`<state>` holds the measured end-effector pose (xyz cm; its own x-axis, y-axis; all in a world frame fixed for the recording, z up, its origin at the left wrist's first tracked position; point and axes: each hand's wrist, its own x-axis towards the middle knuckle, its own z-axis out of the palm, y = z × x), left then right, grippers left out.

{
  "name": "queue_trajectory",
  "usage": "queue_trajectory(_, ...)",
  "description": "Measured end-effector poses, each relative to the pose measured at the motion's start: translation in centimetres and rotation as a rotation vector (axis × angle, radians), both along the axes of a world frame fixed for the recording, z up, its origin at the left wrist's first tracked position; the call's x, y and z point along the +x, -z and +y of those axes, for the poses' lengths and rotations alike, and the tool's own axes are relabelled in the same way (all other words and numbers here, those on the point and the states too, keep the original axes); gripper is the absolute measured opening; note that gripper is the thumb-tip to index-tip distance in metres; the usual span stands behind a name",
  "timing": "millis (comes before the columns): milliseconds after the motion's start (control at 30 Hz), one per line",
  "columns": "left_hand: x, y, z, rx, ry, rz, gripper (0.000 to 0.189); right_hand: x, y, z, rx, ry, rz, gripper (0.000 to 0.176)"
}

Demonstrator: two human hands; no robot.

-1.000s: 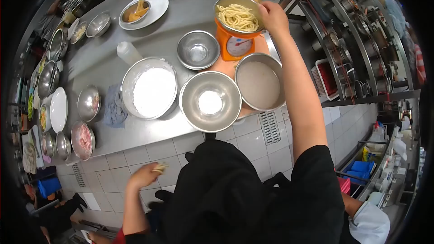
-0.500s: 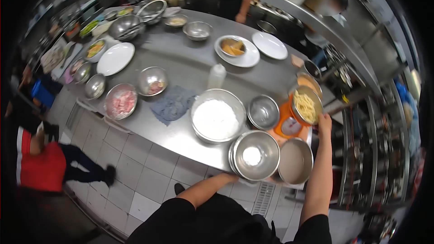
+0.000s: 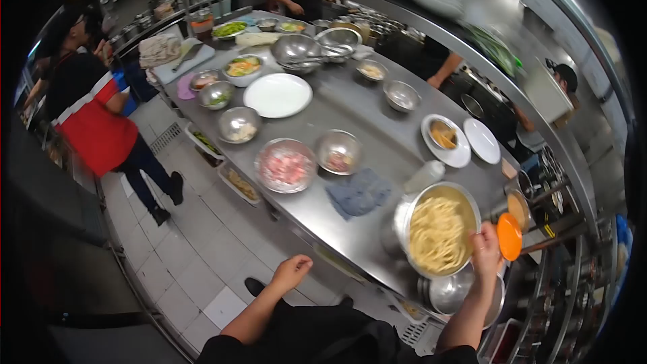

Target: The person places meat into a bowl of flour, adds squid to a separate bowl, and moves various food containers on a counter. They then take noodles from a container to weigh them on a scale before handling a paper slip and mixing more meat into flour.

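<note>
My right hand (image 3: 484, 251) grips the right rim of a metal bowl of pale fries (image 3: 438, 234), which is raised over the counter's right end. An orange plate-like thing (image 3: 509, 236) shows just right of that hand. My left hand (image 3: 292, 271) is in the air in front of the counter's edge, fingers curled together, with nothing visible in it. Below the fries bowl are stacked metal bowls (image 3: 450, 294), partly covered. A squeeze bottle (image 3: 426, 176) and a blue cloth (image 3: 358, 193) lie to the left of the fries.
Bowls of pink meat (image 3: 286, 166) and of smaller pieces (image 3: 339, 152) stand mid-counter, with a white oval plate (image 3: 278, 95) behind. A person in red and black (image 3: 101, 121) stands on the floor at left. Other people are across the counter, under an overhead shelf (image 3: 377, 1).
The view has turned left. My right hand has lifted the fries bowl and brought it nearer, over the other bowls. My left hand has come away from the stacked bowls.
</note>
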<state>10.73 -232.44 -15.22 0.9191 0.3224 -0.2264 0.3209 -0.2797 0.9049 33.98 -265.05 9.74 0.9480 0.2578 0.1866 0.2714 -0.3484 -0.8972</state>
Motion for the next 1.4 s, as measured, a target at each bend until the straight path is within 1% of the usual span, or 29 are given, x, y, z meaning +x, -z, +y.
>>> queue_trajectory(33, -0.7, -0.6, 3.1, -0.075, -0.129, -0.04, 0.03, -1.2, 1.3, 4.0, -0.011, -0.067, 0.033, 0.013)
queue_trajectory(67, -1.6, -1.0, 6.1, -0.151, -0.257, -0.079, 0.028, -2.6, 2.2, 8.2, -0.008, -0.131, 0.173, 0.012)
queue_trajectory(100, -2.4, -1.2, 9.0, -0.142, -0.272, -0.083, 0.028, -4.0, 2.9, 12.2, -0.009, -0.198, 0.314, 0.011)
queue_trajectory(167, -3.9, -2.2, 14.6, -0.171, -0.318, -0.118, 0.027, -5.6, 5.9, 20.5, -0.026, -0.355, 0.363, 0.009)
queue_trajectory(267, -6.5, -6.2, 21.8, -0.109, -0.314, -0.058, 0.026, -7.4, 5.8, 32.4, -0.054, -0.451, 0.332, 0.01)
queue_trajectory(333, -8.2, -6.3, 26.4, -0.124, -0.349, -0.062, 0.026, -6.7, 5.4, 39.3, 0.035, -0.498, 0.434, 0.01)
queue_trajectory(367, -8.6, -6.3, 28.7, -0.14, -0.374, -0.079, 0.025, -5.3, 6.9, 42.8, 0.168, -0.464, 0.495, 0.009)
queue_trajectory(400, -8.6, -6.3, 30.7, -0.132, -0.372, -0.085, 0.025, -3.8, 5.5, 45.5, 0.101, -0.486, 0.523, 0.009)
queue_trajectory(467, -8.8, -5.8, 34.4, -0.251, -0.453, -0.12, 0.025, -0.3, 4.8, 52.5, 0.166, -0.476, 0.46, 0.013)
queue_trajectory(500, -8.9, -4.8, 36.2, -0.249, -0.457, -0.118, 0.025, 0.5, 2.9, 56.1, 0.237, -0.461, 0.489, 0.012)
queue_trajectory(567, -8.5, -2.6, 39.8, -0.198, -0.419, -0.084, 0.026, 4.7, 2.6, 63.6, 0.404, -0.49, 0.492, 0.012)
queue_trajectory(633, -8.4, -1.9, 43.1, -0.198, -0.389, -0.032, 0.025, 8.5, 1.9, 71.1, 0.5, -0.533, 0.462, 0.012)
queue_trajectory(700, -8.5, -0.9, 46.6, -0.194, -0.353, 0.027, 0.024, 12.4, 2.2, 78.6, 0.482, -0.503, 0.444, 0.017)
queue_trajectory(733, -9.2, 0.2, 48.5, -0.159, -0.415, 0.07, 0.026, 14.3, 2.8, 82.4, 0.517, -0.534, 0.49, 0.016)
queue_trajectory(767, -10.2, 1.3, 50.3, -0.125, -0.478, 0.114, 0.028, 15.4, 2.9, 85.7, 0.492, -0.488, 0.515, 0.018)
queue_trajectory(833, -13.3, 4.6, 53.9, -0.091, -0.586, 0.297, 0.03, 19.5, 6.3, 93.0, 0.388, -0.458, 0.517, 0.019)
queue_trajectory(900, -16.1, 5.3, 56.7, -0.134, -0.719, 0.401, 0.03, 21.1, 7.5, 98.0, 0.191, -0.334, 0.584, 0.022)
queue_trajectory(933, -17.7, 6.0, 57.8, -0.152, -0.786, 0.411, 0.029, 21.6, 8.6, 100.0, 0.256, -0.33, 0.612, 0.023)
queue_trajectory(967, -19.0, 6.6, 58.6, -0.175, -0.854, 0.422, 0.028, 22.3, 9.8, 101.7, 0.251, -0.322, 0.616, 0.023)
queue_trajectory(1033, -20.5, 6.9, 59.9, -0.235, -0.975, 0.435, 0.026, 24.2, 12.7, 104.3, 0.158, -0.27, 0.719, 0.024)
queue_trajectory(1067, -20.7, 7.2, 60.2, -0.236, -0.964, 0.437, 0.026, 25.0, 14.4, 105.2, 0.25, -0.252, 0.73, 0.023)
queue_trajectory(1100, -20.8, 7.3, 60.7, -0.298, -0.995, 0.444, 0.025, 25.4, 14.5, 105.4, 0.254, -0.236, 0.729, 0.023)
queue_trajectory(1133, -20.9, 7.5, 61.6, -0.361, -1.023, 0.454, 0.025, 25.6, 14.6, 105.5, 0.346, -0.207, 0.691, 0.023)
queue_trajectory(1167, -20.7, 7.9, 62.6, -0.36, -1.002, 0.461, 0.025, 25.7, 14.9, 105.4, 0.435, -0.174, 0.649, 0.023)
queue_trajectory(1200, -20.0, 8.1, 63.3, -0.321, -0.929, 0.493, 0.025, 25.4, 14.6, 105.0, 0.468, -0.203, 0.646, 0.021)
queue_trajectory(1233, -19.1, 8.1, 64.1, -0.283, -0.853, 0.519, 0.025, 24.8, 14.4, 104.6, 0.468, -0.179, 0.636, 0.021)
queue_trajectory(1300, -16.9, 8.3, 66.5, -0.29, -0.774, 0.505, 0.025, 23.4, 13.8, 103.1, 0.62, -0.296, 0.654, 0.018)
queue_trajectory(1367, -14.5, 9.2, 69.5, -0.263, -0.684, 0.458, 0.025, 20.3, 12.2, 99.6, 0.636, -0.452, 0.644, 0.015)
queue_trajectory(1400, -13.1, 9.9, 71.3, -0.268, -0.669, 0.403, 0.026, 18.0, 10.9, 97.6, 0.599, -0.465, 0.628, 0.015)
